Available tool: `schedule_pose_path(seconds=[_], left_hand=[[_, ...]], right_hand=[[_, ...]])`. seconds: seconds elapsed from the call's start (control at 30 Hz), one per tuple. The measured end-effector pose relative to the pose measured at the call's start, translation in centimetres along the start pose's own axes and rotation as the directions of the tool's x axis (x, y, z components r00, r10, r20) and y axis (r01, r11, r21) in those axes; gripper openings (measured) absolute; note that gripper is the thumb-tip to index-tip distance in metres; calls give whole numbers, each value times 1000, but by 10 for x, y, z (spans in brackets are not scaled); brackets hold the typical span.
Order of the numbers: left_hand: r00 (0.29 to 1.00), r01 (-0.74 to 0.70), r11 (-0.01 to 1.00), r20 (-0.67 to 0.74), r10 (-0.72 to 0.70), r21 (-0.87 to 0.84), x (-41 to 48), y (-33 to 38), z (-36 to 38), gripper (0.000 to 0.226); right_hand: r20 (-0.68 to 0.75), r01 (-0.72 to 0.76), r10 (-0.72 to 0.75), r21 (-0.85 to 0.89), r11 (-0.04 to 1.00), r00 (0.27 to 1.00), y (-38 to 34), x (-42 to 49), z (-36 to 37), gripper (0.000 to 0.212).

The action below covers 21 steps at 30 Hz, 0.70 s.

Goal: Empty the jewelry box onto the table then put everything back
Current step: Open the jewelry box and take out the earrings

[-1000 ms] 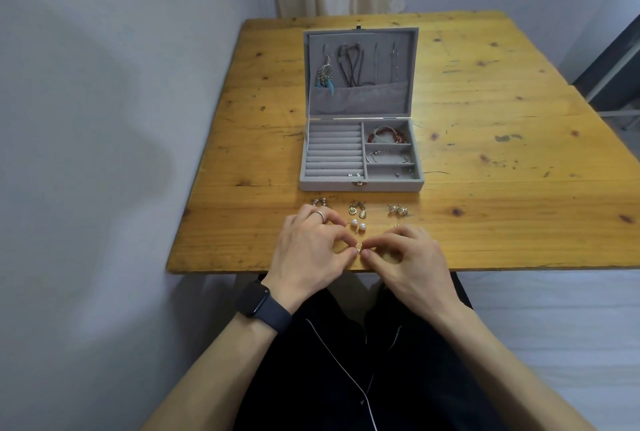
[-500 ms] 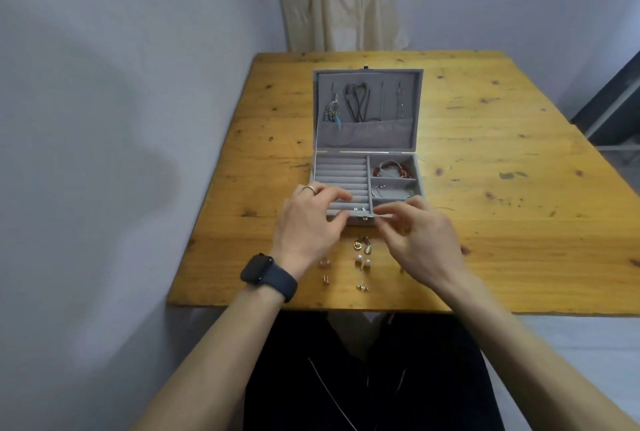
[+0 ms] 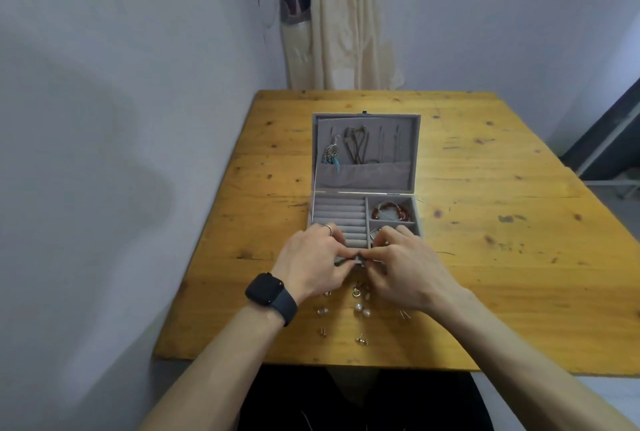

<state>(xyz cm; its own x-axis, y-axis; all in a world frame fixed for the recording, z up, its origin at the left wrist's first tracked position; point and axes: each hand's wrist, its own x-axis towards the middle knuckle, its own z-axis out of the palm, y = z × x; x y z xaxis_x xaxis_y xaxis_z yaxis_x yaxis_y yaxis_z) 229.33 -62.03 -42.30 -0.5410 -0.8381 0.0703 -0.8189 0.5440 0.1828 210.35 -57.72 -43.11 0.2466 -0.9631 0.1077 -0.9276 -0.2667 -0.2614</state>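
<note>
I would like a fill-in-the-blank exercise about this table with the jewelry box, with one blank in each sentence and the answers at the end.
1. The lid of the jewelry box stands ____.
2. The black watch is worn on the ____ wrist.
3. The red bead bracelet lies in a compartment on the box's ____ side.
4. The pearl earrings lie on the wooden ____, outside the box.
Missing words: open; left; right; table.

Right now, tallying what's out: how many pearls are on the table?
2. One pearl and the other lie side by side on the table, in front of the box; the right hand may hide more.
</note>
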Motion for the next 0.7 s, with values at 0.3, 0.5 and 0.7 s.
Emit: schedule_pose_path(seconds=[0.3, 0.5, 0.7], left_hand=[[999, 33, 996, 25, -31, -88, 6, 1, -5, 32], [982, 158, 965, 136, -132, -209, 21, 2, -10, 22], [957, 188, 971, 252, -146, -151, 39, 9, -20, 13]], right_hand=[[92, -100, 87, 145, 984, 992, 4, 22, -6, 24], [216, -176, 129, 212, 961, 968, 5, 42, -10, 10], [212, -144, 105, 180, 973, 972, 8, 30, -10, 9]])
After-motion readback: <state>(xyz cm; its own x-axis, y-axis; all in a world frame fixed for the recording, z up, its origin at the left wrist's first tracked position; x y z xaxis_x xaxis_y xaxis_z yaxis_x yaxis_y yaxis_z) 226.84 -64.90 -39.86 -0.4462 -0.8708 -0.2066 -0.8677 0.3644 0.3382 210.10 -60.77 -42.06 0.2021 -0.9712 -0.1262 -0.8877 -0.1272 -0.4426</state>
